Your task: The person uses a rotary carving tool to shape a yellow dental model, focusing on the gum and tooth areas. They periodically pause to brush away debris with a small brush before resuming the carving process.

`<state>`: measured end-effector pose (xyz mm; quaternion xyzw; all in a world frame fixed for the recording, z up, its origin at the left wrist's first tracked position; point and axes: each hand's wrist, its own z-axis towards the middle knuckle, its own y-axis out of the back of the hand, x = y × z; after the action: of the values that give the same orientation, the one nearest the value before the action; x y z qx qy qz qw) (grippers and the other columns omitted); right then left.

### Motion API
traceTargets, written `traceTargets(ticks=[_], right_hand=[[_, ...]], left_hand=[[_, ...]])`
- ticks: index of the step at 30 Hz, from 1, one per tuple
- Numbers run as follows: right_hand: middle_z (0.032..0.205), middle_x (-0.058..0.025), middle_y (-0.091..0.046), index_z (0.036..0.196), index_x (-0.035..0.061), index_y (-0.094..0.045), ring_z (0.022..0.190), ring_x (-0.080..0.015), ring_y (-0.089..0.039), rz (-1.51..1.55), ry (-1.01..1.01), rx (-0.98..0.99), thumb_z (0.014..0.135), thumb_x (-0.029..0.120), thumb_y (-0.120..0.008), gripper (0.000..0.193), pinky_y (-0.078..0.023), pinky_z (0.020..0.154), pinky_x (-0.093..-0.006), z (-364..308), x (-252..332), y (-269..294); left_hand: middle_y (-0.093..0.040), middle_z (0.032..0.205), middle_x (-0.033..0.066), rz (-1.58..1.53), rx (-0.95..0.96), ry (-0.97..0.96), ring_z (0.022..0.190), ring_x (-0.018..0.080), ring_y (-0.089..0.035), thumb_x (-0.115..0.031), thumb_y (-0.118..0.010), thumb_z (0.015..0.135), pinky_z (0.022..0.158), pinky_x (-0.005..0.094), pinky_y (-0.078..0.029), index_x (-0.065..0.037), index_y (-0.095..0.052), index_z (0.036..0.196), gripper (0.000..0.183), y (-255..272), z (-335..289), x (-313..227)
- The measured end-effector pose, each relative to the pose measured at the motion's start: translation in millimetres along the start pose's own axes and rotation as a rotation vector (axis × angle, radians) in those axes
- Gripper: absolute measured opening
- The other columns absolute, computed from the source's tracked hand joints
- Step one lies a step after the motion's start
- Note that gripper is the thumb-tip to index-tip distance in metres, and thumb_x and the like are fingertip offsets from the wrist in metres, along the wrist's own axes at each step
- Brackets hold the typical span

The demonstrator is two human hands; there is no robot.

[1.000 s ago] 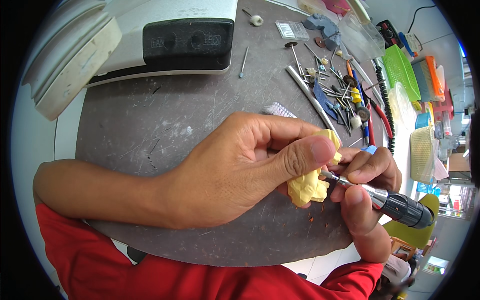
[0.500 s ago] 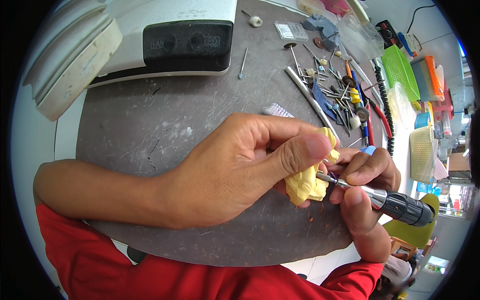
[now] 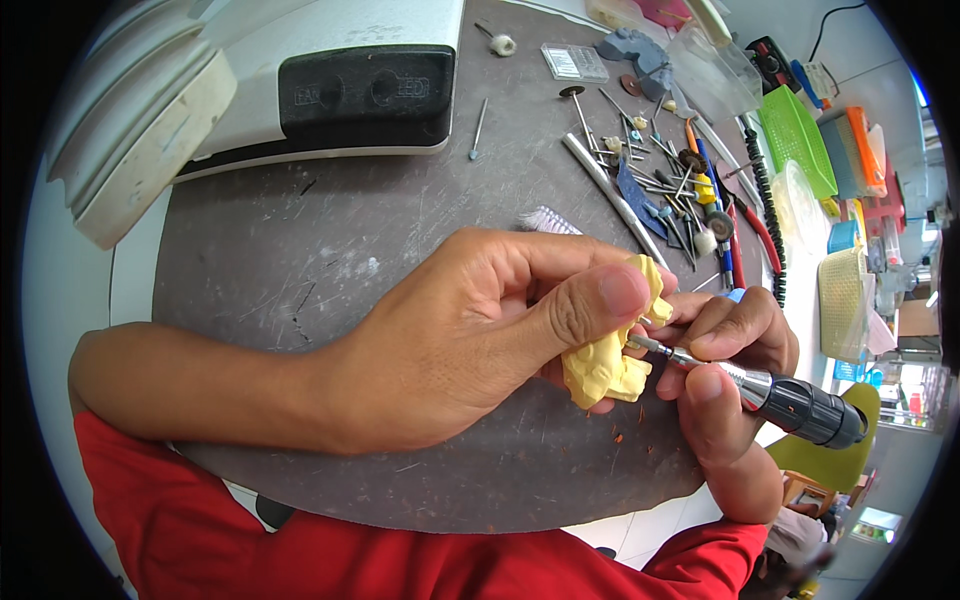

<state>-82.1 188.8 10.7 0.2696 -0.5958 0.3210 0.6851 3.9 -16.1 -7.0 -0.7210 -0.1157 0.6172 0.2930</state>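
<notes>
My left hand (image 3: 520, 330) is closed around a pale yellow dental model (image 3: 597, 368), the thumb pressed on its upper side. The model looks like a cast with tooth-shaped lumps; my fingers hide part of it. In my right hand (image 3: 735, 350) is a rotary handpiece (image 3: 805, 408) with a silver front and a black rear, gripped between thumb and fingers. Its thin metal bur (image 3: 650, 344) reaches the right side of the model; whether the tip touches is hard to see. Small orange crumbs (image 3: 618, 437) lie on the grey bench mat (image 3: 400, 500) below the hands.
A white box with a black front panel (image 3: 365, 95) stands at the back left, near a ribbed pale hose end (image 3: 150, 150). Loose burs and polishing wheels (image 3: 685, 200) crowd the back right, beside a metal tube (image 3: 612, 195), red-handled pliers (image 3: 757, 235) and a green basket (image 3: 797, 140). A brush (image 3: 548, 220) lies beyond my left hand.
The whole bench has shifted slightly left in the picture. The bur has moved a little against the model, and more of its shank shows. Both hands keep their holds.
</notes>
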Motion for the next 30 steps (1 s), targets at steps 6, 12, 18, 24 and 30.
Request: traceTargets(ticks=[6,12,18,24,30], right_hand=[[0.088,-0.0159,-0.063,0.088,0.0015,-0.054,0.104,-0.0321,-0.062,0.012,-0.012,-0.010,0.077,0.001,-0.071,0.020,-0.050,0.092,-0.0447,-1.2,1.0,-0.5],[0.088,-0.0158,-0.063,0.089,0.0021,-0.054,0.103,-0.0317,-0.062,0.020,-0.027,-0.034,0.077,0.002,-0.071,0.020,-0.051,0.091,-0.0438,-1.1,1.1,-2.4],[0.093,-0.0187,-0.064,0.090,0.0031,-0.055,0.103,-0.0308,-0.063,0.033,0.009,-0.013,0.078,0.003,-0.071,0.020,-0.051,0.090,-0.0425,-0.2,-1.8,0.7],[0.097,-0.0219,-0.065,0.090,0.0031,-0.054,0.103,-0.0311,-0.063,0.019,0.000,-0.012,0.078,0.003,-0.070,0.019,-0.050,0.090,-0.0424,-0.4,1.2,-2.0],[0.100,-0.0243,-0.064,0.090,0.0029,-0.054,0.104,-0.0309,-0.062,0.016,0.001,0.006,0.079,0.005,-0.070,0.020,-0.050,0.091,-0.0417,0.1,0.1,0.0]], left_hand=[[-0.062,0.102,0.0112,0.001,-0.007,-0.001,0.092,0.0156,-0.063,-0.049,-0.045,0.094,0.079,0.0279,-0.053,0.006,-0.046,0.129,0.065,0.1,-0.2,0.4],[-0.062,0.102,0.0111,-0.004,0.000,0.008,0.092,0.0159,-0.063,-0.049,-0.045,0.093,0.079,0.0281,-0.053,0.006,-0.046,0.129,0.066,0.4,0.3,-0.1],[-0.061,0.104,0.0109,-0.019,-0.016,0.029,0.094,0.0161,-0.062,-0.049,-0.045,0.093,0.081,0.0290,-0.052,0.006,-0.044,0.130,0.067,-1.4,-0.6,-1.4],[-0.061,0.104,0.0111,-0.044,-0.016,0.032,0.094,0.0167,-0.063,-0.049,-0.045,0.093,0.081,0.0291,-0.053,0.006,-0.044,0.131,0.067,-0.9,0.0,-1.2],[-0.061,0.104,0.0115,-0.027,-0.018,0.022,0.093,0.0172,-0.063,-0.048,-0.045,0.093,0.080,0.0296,-0.053,0.006,-0.044,0.131,0.066,-1.0,0.1,-0.5]])
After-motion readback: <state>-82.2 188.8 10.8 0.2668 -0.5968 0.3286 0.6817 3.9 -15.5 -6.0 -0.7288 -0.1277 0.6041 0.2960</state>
